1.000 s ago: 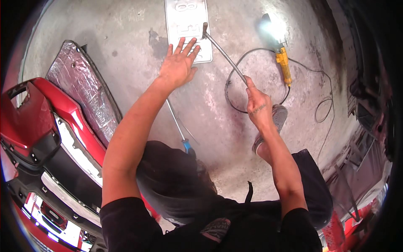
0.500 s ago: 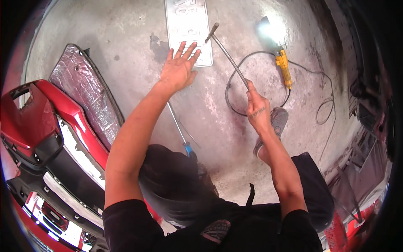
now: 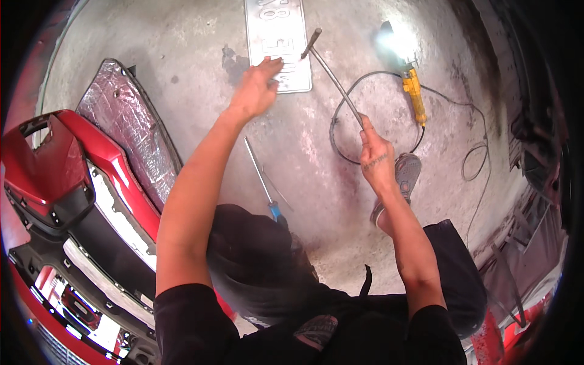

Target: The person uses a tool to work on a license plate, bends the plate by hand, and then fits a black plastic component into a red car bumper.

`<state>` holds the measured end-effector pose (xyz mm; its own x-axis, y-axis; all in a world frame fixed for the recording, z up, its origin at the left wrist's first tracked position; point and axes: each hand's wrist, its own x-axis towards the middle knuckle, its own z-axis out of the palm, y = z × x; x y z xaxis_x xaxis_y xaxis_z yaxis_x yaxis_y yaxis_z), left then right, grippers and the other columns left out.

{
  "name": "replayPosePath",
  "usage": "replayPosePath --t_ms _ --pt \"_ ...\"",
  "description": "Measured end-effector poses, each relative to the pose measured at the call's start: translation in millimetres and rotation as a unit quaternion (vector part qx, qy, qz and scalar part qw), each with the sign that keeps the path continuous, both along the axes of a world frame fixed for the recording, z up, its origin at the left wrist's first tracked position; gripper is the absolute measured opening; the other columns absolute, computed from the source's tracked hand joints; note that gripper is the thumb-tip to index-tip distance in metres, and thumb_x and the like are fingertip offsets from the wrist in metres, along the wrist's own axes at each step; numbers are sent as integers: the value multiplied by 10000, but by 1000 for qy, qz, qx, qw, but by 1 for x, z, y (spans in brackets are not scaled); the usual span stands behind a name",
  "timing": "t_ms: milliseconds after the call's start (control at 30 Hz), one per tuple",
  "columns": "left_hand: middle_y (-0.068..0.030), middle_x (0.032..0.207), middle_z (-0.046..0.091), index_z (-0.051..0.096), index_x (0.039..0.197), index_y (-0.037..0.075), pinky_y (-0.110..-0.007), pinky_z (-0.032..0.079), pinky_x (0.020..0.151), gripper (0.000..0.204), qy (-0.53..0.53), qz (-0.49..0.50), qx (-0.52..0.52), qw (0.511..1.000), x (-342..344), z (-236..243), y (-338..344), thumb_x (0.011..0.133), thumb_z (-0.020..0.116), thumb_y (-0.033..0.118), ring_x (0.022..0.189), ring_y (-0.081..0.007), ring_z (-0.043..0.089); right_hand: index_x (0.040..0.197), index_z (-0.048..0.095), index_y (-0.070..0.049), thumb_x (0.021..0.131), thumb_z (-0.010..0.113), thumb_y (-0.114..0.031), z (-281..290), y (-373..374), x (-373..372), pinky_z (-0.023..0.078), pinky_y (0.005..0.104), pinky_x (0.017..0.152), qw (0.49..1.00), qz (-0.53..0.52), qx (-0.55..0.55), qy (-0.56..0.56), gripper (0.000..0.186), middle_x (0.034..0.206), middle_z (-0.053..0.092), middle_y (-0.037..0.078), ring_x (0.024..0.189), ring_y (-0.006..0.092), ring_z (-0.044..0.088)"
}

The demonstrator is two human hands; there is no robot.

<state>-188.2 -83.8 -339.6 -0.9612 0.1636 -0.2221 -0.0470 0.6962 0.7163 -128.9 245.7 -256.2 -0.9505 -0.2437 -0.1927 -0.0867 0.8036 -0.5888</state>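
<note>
The left hand (image 3: 254, 89), its fingers spread half a second ago, is now drawing them closer together, the thumb staying apart from them, over the near end of the white licence plate (image 3: 277, 36). The plate is lying on the concrete floor (image 3: 201, 109). The right hand (image 3: 376, 155) is still clamping round the slim metal hammer (image 3: 336, 83); its head, wholly over the plate a second ago, is now crossing the right edge. Blur is softening the left fingertips, so contact is remaining unclear. The frame is cutting off the plate's far end, and glare is hiding the work light's (image 3: 413, 97) lamp.
</note>
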Motion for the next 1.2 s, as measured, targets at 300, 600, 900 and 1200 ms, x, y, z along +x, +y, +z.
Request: replayPosePath --t_ms 300,600,900,1200 --pt "-136 1611 417 647 1400 123 -490 365 1183 494 63 -16 -183 981 17 17 4 915 727 164 1504 -390 345 1451 578 -118 967 559 -6 18 8 26 514 453 711 998 -23 -54 -25 497 826 606 254 740 433 629" --pt "-259 1478 432 601 1449 175 -488 450 1097 699 -29 171 -149 974 10 24 28 805 856 263 1331 -432 467 1466 567 -146 897 563 69 0 10 46 523 468 684 998 50 -39 -5 608 803 605 224 721 413 639" --pt "-221 1419 443 513 1501 182 -484 490 1060 821 -40 219 -118 968 2 19 33 774 893 224 1294 -399 505 1484 548 -152 803 523 95 -15 17 50 519 472 673 998 62 10 -15 724 780 592 210 703 403 636" --pt "-225 1404 453 446 1535 180 -460 517 1040 884 -38 228 -125 965 -1 16 27 775 894 234 1275 -399 552 1482 553 -147 806 524 81 -17 15 54 530 445 702 997 57 33 -49 714 799 611 215 725 417 642"
